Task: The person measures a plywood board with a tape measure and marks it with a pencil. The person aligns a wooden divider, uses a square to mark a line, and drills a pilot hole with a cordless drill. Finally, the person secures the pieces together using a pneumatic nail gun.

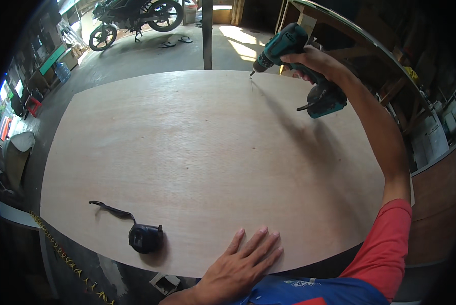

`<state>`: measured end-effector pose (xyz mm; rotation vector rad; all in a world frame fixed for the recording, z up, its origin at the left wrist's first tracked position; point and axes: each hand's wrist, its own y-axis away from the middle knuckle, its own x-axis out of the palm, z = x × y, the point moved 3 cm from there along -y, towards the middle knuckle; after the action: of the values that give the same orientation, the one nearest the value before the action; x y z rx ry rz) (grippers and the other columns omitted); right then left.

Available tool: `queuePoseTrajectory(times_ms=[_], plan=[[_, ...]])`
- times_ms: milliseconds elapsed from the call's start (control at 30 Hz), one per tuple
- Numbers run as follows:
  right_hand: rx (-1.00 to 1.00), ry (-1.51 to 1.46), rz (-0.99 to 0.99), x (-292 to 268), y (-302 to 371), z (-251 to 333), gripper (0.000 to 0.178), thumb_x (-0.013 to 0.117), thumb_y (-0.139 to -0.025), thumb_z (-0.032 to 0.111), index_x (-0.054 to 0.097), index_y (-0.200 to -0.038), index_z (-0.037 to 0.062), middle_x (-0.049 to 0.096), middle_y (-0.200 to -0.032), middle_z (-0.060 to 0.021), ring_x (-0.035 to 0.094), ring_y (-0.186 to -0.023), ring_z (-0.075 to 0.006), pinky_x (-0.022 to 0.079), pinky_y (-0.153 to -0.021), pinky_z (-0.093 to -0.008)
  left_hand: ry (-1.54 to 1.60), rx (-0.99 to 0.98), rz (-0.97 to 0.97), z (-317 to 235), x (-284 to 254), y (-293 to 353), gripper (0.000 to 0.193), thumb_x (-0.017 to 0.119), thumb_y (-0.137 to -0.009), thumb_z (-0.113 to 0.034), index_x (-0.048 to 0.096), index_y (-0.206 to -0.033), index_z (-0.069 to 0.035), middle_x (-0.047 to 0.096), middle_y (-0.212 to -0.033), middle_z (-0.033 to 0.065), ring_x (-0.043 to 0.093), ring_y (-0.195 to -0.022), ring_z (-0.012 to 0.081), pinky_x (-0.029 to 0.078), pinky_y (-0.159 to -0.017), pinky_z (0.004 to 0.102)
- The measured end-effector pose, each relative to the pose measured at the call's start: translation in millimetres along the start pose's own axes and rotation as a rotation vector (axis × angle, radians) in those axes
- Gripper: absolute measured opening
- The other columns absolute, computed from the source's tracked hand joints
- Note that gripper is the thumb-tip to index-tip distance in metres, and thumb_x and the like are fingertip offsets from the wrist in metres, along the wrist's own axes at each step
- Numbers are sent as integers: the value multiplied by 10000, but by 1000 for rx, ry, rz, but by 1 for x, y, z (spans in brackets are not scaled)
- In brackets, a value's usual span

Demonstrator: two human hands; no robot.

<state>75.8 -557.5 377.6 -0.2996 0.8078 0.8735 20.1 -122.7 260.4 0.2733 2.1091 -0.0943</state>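
Fingers of the right hand [312, 63] are wrapped tight round the grip of the teal drill [301, 66]; those of the left hand [243, 267] lie spread and flat, gripping nothing.

We note the following, all placed against the plywood sheet [207, 152]:

1. The drill is held over the sheet's far edge, right of centre, tilted so that its bit [252, 74] points down and left at the wood. The tip sits at, or just above, the surface beside a thin pencil-like line; we cannot tell whether it touches. The right arm is stretched fully across the sheet, which we judge to be the reason for the forward lean.

2. The left hand presses palm-down on the sheet's near edge, about centre. We judge this serves two ends: it props the body during the long reach, and it pins the sheet against shifting.

3. A black tape measure [145, 238] lies on the sheet near its near-left edge, to the left of the left hand and apart from it, its strap [111, 208] trailing up and left. It is within reach yet well away from the drilling point.

4. A motorcycle [136, 18] stands on the concrete floor [152, 56] beyond the sheet's far-left side. A dark post [207, 35] rises just behind the far edge, left of the drill. Sandals [176, 41] lie on that floor, between the motorcycle and the post.

5. A timber frame [350, 35] stands beyond the far-right corner, behind the drill.
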Motion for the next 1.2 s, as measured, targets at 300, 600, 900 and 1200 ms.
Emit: queuePoseTrajectory(times_ms=[300,600,900,1200], plan=[[52,127,20,-3,-11,8,382,737,-865,411,672,-868,34,516,-573,19,503,-443,-60,415,-431,-202,-19,-2,-190,-1,4,-1,532,562,-923,-150,486,-1449,-134,454,-1536,74,344,-1472,294,170,-1228,533],[283,229,265,-13,-51,46,252,769,-893,310,691,-843,76,579,-621,28,500,-472,-76,420,-440,-238,6,-47,69,1,9,-2,598,554,-967,-262,389,-1540,-214,296,-1632,98,207,-1532,312,86,-1213,613],[280,323,123,-7,-40,75,162,777,-872,231,730,-900,78,626,-629,5,516,-440,-70,418,-413,-203,-31,22,-115,1,4,-1,560,495,-917,-195,467,-1469,-101,368,-1594,115,279,-1507,323,103,-1232,561],[300,176,291,-21,-59,59,153,757,-887,226,723,-937,85,627,-632,2,522,-448,-70,424,-419,-208,-16,-31,39,3,12,-3,568,502,-973,-261,412,-1532,-217,322,-1626,71,222,-1530,297,92,-1231,565]])
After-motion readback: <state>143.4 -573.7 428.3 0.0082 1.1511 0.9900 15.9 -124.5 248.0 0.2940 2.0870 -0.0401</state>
